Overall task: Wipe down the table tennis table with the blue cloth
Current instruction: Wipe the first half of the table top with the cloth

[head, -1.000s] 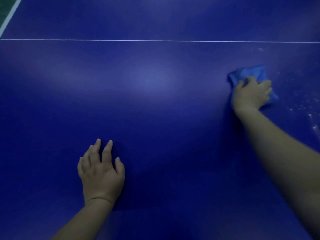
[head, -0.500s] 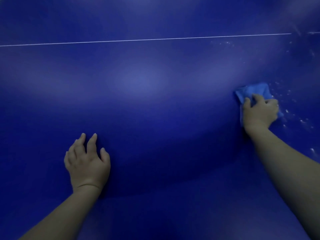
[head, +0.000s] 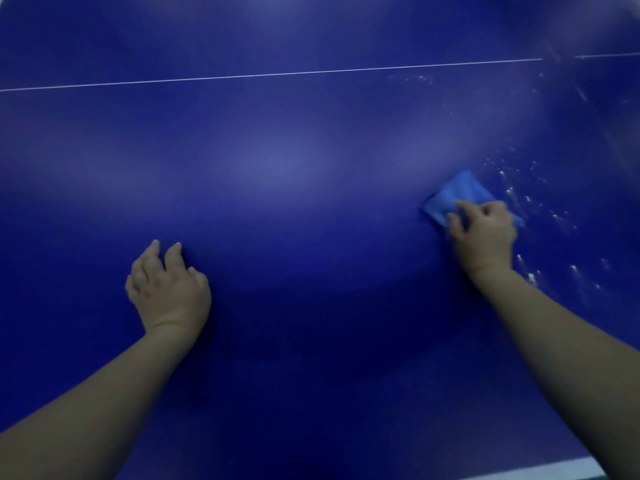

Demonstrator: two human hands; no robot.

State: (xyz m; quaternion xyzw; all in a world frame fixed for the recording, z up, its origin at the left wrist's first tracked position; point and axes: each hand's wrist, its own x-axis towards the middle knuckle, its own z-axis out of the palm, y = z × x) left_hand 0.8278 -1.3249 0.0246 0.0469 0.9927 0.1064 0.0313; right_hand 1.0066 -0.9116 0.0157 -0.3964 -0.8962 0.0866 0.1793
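Deep blue and glossy, the worktop (head: pixel 311 168) of the table tennis table fills nearly the whole view, with pale patches of reflected light on it. Both my bare forearms reach out over it from the near edge, the left forearm (head: pixel 86 403) from the lower left and the right forearm (head: pixel 571 358) from the lower right. A thin white line (head: pixel 277 75) runs across the far part of the surface from side to side, and a short pale edge stripe (head: pixel 540 471) shows at the bottom right, beside my right arm.

My left hand (head: pixel 169 289) rests palm down on the surface left of centre; its fingers (head: pixel 154 251) are loosely bent, their tips on the blue, and they hold nothing. My right hand (head: pixel 485 233) lies well apart from it, out on the right. Its fingers (head: pixel 453 220) are curled over the blue cloth (head: pixel 457 192) and grip it, pressing it flat onto the surface. That cloth is bunched and a lighter blue than the top, and it sticks out ahead of my knuckles and to their left.

Small white specks (head: pixel 509 192) are scattered over the surface just right of the cloth and beside my right wrist, with a fainter smear further off near the line.
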